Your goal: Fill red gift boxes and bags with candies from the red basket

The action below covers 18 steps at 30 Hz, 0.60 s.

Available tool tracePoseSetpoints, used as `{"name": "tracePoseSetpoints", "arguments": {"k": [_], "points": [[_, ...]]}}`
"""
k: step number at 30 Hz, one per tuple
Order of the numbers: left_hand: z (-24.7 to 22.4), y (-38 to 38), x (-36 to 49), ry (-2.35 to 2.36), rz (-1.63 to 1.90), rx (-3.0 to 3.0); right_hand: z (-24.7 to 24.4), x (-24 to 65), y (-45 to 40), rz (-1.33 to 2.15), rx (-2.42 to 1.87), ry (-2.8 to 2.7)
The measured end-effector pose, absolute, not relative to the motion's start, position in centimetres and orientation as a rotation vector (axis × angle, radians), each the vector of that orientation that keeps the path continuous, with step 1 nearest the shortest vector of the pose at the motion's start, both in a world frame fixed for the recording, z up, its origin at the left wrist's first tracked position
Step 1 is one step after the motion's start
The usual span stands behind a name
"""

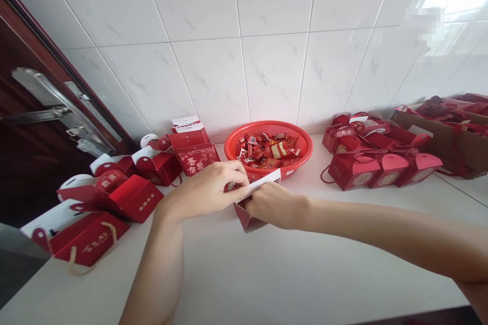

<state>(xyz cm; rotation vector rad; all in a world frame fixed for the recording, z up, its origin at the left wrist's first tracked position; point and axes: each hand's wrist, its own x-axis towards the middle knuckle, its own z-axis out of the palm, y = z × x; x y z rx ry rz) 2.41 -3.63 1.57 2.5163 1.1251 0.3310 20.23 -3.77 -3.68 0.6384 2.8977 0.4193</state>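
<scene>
Both my hands meet on a small red gift box (249, 222) standing on the white counter (290, 274) in front of me. My left hand (208, 190) pinches its white-lined top flap (267, 181) from the left. My right hand (272, 204) grips the box from the right and hides most of it. Just behind the box sits a round red basket (303, 150) filled with red-wrapped candies (269, 152).
Several open red boxes (125, 195) with white insides lie along the left, near a dark door with a metal handle (46, 111). Closed red boxes with handles (377, 167) stand at the right, beside a cardboard carton (453, 147). White wall tiles rise behind.
</scene>
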Motion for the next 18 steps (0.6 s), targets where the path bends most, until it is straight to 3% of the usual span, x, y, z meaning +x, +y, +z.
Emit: {"name": "tracePoseSetpoints", "arguments": {"k": [5, 11, 18], "points": [[1.7, -3.1, 1.5, 1.150, 0.322, 2.516, -4.2, 19.7, -3.6, 0.507, 0.633, 2.921], [1.6, -2.5, 1.4, 1.122, 0.366, 2.510, -2.1, 19.6, -2.7, 0.083, 0.743, 2.714], [1.3, -1.9, 1.0, 1.167, 0.421, 2.478, 0.9, 20.3, -1.5, -0.101, 0.719, 2.652]]}}
